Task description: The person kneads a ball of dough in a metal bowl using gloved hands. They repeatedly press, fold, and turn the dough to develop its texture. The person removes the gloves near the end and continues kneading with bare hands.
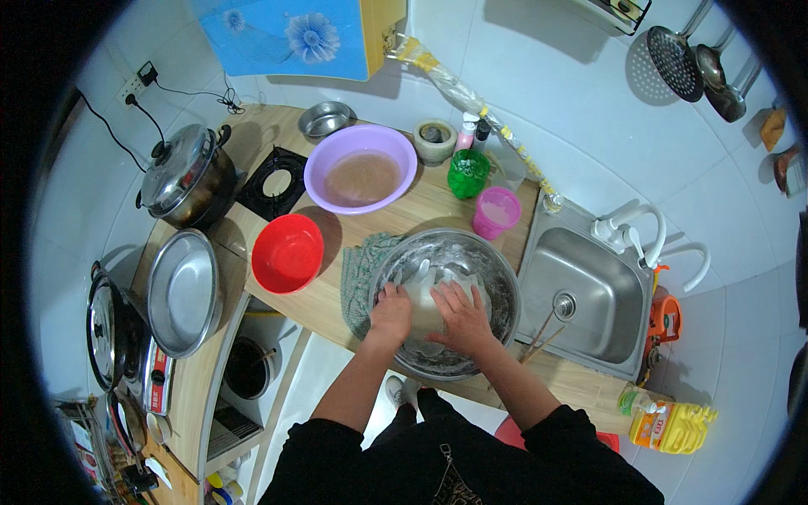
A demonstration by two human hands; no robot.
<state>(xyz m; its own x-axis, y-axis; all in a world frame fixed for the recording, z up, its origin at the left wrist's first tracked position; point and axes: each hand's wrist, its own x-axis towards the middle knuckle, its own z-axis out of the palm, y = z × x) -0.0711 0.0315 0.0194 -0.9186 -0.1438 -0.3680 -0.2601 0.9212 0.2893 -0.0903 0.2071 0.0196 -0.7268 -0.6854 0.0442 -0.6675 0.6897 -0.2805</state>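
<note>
A large metal bowl (508, 303) with floury smears on its wall stands at the counter's front edge, just left of the sink. In it lies a pale, dough-like mass (424, 315), with whitish, wrinkled material around its top that I cannot identify for sure. My left hand (391, 312) rests at the left side of the mass, its fingertips partly hidden. My right hand (462, 315) lies on the right side of it, palm down with the fingers spread. A green patterned cloth (363, 271) sits partly beneath the bowl's left side.
Behind the bowl stand a pink cup (497, 211), a green container (468, 173) and a purple basin (360, 167) of cloudy liquid. A red bowl (287, 254) and a metal basin (183, 293) are to the left. Chopsticks (541, 338) lean by the sink (593, 278); an oil jug (672, 428) stands right.
</note>
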